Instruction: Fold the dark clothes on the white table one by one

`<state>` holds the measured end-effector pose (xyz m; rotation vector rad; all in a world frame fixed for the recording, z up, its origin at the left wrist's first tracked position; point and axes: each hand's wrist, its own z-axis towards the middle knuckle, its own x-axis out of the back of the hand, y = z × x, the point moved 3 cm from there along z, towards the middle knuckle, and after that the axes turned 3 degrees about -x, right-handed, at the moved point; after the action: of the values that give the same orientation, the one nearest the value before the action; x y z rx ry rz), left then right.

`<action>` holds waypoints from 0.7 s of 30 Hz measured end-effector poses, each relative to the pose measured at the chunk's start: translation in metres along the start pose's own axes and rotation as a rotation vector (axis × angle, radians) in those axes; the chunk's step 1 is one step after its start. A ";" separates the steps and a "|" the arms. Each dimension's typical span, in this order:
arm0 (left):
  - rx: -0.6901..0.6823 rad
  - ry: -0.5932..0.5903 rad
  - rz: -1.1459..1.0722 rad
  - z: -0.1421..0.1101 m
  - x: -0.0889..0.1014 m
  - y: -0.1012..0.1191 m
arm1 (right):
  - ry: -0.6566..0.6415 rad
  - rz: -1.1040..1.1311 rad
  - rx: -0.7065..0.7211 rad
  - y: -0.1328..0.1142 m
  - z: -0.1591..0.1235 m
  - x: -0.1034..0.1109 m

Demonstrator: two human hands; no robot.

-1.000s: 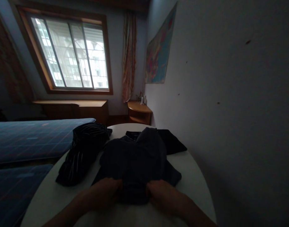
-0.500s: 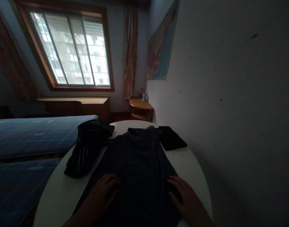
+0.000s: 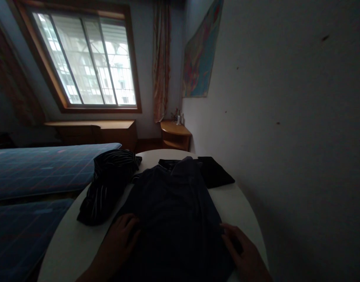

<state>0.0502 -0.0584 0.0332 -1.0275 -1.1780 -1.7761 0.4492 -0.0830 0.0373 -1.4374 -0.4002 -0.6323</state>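
Observation:
A dark navy shirt (image 3: 174, 219) lies spread over the round white table, its collar (image 3: 166, 163) at the far end and its body stretching toward me. My left hand (image 3: 121, 239) rests on the left side of the shirt, fingers loosely bent and apart. At the shirt's right edge is my right hand (image 3: 243, 250), thumb and fingers apart, fingertips touching or just beside the cloth. Dim light hides the fingertips' exact contact. Left of the shirt sits a bunched black garment with white stripes (image 3: 105, 188). A folded black cloth (image 3: 217, 172) lies at the far right.
The round table (image 3: 65, 243) stands close to the wall (image 3: 300, 176) on the right. On the left are mattresses with a blue plaid cover (image 3: 50, 168). A wooden desk (image 3: 115, 129) and a corner shelf (image 3: 175, 129) stand beyond, below the window.
The shirt's near part, bunched in both closed hands before, now lies stretched flat toward me. Both hands have let go and moved apart to its sides.

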 end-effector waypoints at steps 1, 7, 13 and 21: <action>-0.005 -0.023 -0.010 0.000 0.003 0.001 | -0.032 0.046 -0.045 0.000 -0.002 0.002; 0.088 -0.418 -0.161 -0.011 0.017 0.010 | -0.117 0.115 -0.275 0.025 -0.011 0.037; 0.163 -0.445 0.031 0.019 0.028 0.022 | -0.189 -0.255 -0.144 0.028 -0.007 0.056; 0.026 -0.192 0.202 0.087 0.007 0.035 | -0.288 -0.407 -0.059 0.019 -0.001 0.040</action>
<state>0.0972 0.0127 0.0737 -1.2771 -1.1637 -1.5277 0.4922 -0.0905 0.0466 -1.5200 -0.9237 -0.7670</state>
